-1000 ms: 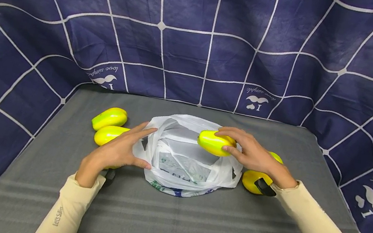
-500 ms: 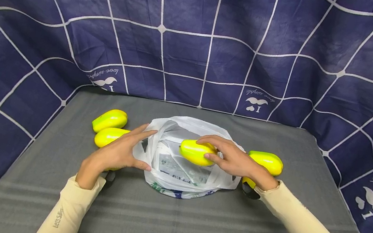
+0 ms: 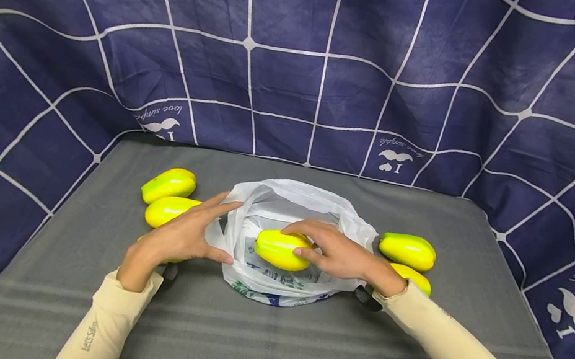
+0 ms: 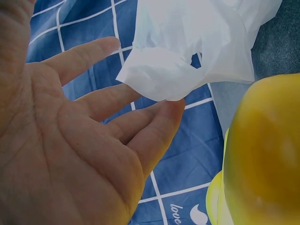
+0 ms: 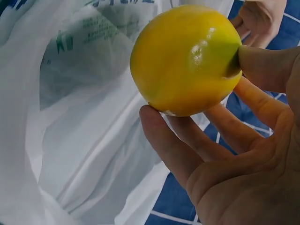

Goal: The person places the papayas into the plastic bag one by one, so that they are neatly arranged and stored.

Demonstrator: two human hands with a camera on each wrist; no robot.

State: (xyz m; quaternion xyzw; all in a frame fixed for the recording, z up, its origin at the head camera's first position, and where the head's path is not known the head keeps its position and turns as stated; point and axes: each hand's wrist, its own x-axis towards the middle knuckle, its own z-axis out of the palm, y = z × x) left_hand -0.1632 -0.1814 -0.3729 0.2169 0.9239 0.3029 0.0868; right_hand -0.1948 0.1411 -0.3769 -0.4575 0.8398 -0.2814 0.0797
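A yellow-green papaya [image 3: 276, 249] is in my right hand [image 3: 336, 254], over the open mouth of a white plastic bag [image 3: 297, 188]. In the right wrist view, the thumb and fingertips pinch the papaya [image 5: 183, 61] at its end, with the bag's printed inside beyond it. My left hand [image 3: 182, 232] is at the bag's left rim, thumb and fingers spread. The left wrist view shows its fingers extended against the bag's edge [image 4: 159, 75], not curled round it.
Two papayas lie left of the bag, one farther back [image 3: 169, 186] and one nearer [image 3: 169, 211]; another is mostly hidden beneath the left hand. Two more, a back one [image 3: 408, 251] and a front one [image 3: 412, 278], lie to the right. A grey cloth [image 3: 260, 351] covers the table.
My right hand has carried the papaya leftward and toward me, from the bag's right side to above its middle. The left hand has stayed at the rim.
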